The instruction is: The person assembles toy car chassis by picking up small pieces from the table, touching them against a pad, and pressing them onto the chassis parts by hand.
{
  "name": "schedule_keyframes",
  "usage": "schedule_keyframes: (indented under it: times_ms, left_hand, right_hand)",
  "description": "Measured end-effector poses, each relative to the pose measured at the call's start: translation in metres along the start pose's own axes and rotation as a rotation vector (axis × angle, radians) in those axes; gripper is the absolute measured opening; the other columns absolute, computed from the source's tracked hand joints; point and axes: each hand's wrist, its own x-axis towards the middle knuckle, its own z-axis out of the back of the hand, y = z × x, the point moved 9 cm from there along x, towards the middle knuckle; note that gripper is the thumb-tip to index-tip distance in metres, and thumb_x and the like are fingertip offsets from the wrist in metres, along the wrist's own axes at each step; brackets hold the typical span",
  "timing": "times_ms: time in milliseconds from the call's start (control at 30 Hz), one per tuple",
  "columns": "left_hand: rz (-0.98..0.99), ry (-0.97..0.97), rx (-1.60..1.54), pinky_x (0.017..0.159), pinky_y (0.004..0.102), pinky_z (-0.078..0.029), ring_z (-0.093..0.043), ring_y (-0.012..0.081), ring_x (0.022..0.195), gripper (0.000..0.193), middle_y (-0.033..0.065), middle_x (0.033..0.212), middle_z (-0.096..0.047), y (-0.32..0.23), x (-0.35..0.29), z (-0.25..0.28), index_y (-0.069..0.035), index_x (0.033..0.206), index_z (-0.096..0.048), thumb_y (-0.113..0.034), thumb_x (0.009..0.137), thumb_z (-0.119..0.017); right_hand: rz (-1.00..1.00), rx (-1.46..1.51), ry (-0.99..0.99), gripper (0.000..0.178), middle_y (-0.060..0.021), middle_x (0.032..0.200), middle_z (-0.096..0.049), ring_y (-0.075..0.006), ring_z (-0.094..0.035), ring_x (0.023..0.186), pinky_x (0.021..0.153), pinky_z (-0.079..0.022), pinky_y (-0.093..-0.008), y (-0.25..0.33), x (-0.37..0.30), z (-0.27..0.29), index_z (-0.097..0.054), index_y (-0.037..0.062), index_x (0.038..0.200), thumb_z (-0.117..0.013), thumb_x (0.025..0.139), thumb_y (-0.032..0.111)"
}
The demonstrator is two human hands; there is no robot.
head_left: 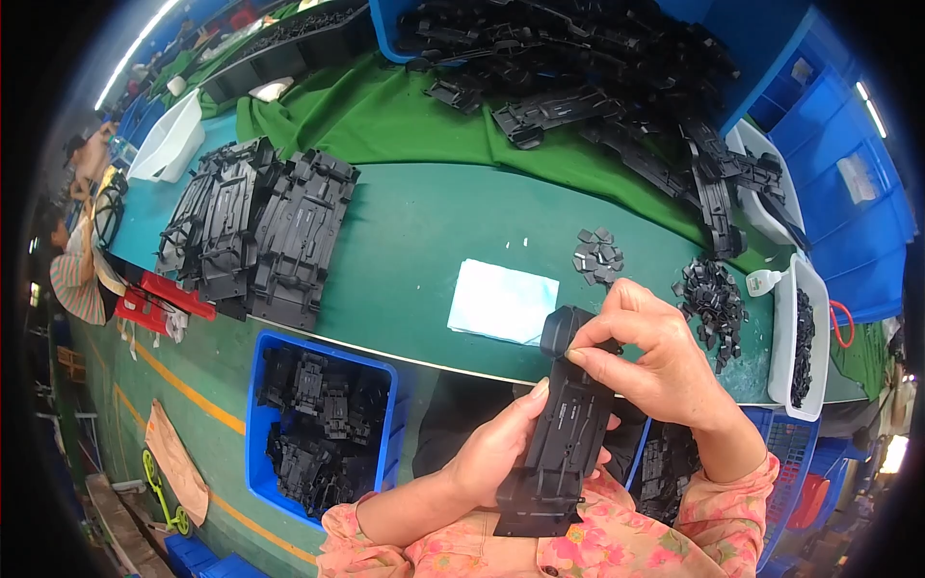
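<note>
My left hand (503,441) is wrapped around a long black molded plastic part (562,424), holding it tilted close to my body. At its far end sits a dark, angular end section (563,331). My right hand (655,356) is closed in a pinch there, thumb and forefinger against that end. Whether a small piece lies between those fingertips is hidden. Just beyond the hands, a white and pale-blue sheet (503,301) lies on the green tabletop (414,250). A small cluster of flat black pieces (598,255) lies beyond my right hand.
Stacked black parts (299,231) occupy the table's left. A large heap (578,58) fills the blue bin behind. Loose small pieces (711,299), a white bottle (763,281) and a white tray (815,366) stand right. A blue crate (393,424) of parts is below the table edge.
</note>
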Motion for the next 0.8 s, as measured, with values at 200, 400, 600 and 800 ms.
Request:
schedule_keyframes:
  times_ms: [200, 400, 600, 800]
  left_hand:
    - [0.005, 0.034, -0.015, 0.082, 0.0357, -0.053, -0.062, 0.0255, 0.097, 0.052, 0.0155, 0.123, -0.054, 0.002, 0.0, -0.002, -0.004, 0.135, -0.037, -0.04, 0.102, -0.02]
    - [0.0, 0.038, 0.012, 0.081, 0.0333, -0.053, -0.061, 0.0237, 0.098, 0.053, 0.0139, 0.124, -0.052, 0.001, 0.0, -0.001, -0.005, 0.136, -0.035, -0.042, 0.102, -0.02]
    - [0.001, 0.047, 0.033, 0.079, 0.0319, -0.053, -0.061, 0.0213, 0.099, 0.055, 0.0125, 0.124, -0.052, 0.001, -0.001, -0.002, -0.006, 0.137, -0.035, -0.044, 0.101, -0.019]
    - [-0.017, 0.02, 0.057, 0.079, 0.0326, -0.054, -0.061, 0.0219, 0.099, 0.055, 0.0129, 0.124, -0.052, -0.001, 0.0, -0.001, -0.007, 0.136, -0.036, -0.046, 0.101, -0.019]
  right_hand:
    - [0.003, -0.038, -0.004, 0.007, -0.0053, 0.07, -0.051, -0.0211, -0.052, 0.07, 0.068, -0.038, -0.0334, 0.001, -0.002, -0.001, -0.066, 0.0047, 0.08, -0.069, 0.075, 0.01]
    - [0.092, -0.104, 0.01, 0.006, -0.0056, 0.07, -0.049, -0.0219, -0.05, 0.069, 0.067, -0.036, -0.0331, 0.008, -0.003, -0.003, -0.065, 0.005, 0.079, -0.069, 0.075, 0.008]
    - [0.089, -0.113, 0.004, 0.008, -0.006, 0.071, -0.049, -0.0226, -0.05, 0.069, 0.066, -0.036, -0.0336, 0.009, -0.002, -0.006, -0.065, 0.0046, 0.08, -0.069, 0.074, 0.008]
    - [0.069, -0.12, 0.009, 0.008, -0.0061, 0.072, -0.05, -0.0226, -0.05, 0.069, 0.067, -0.036, -0.0333, 0.006, -0.002, -0.008, -0.066, 0.0042, 0.082, -0.07, 0.075, 0.007]
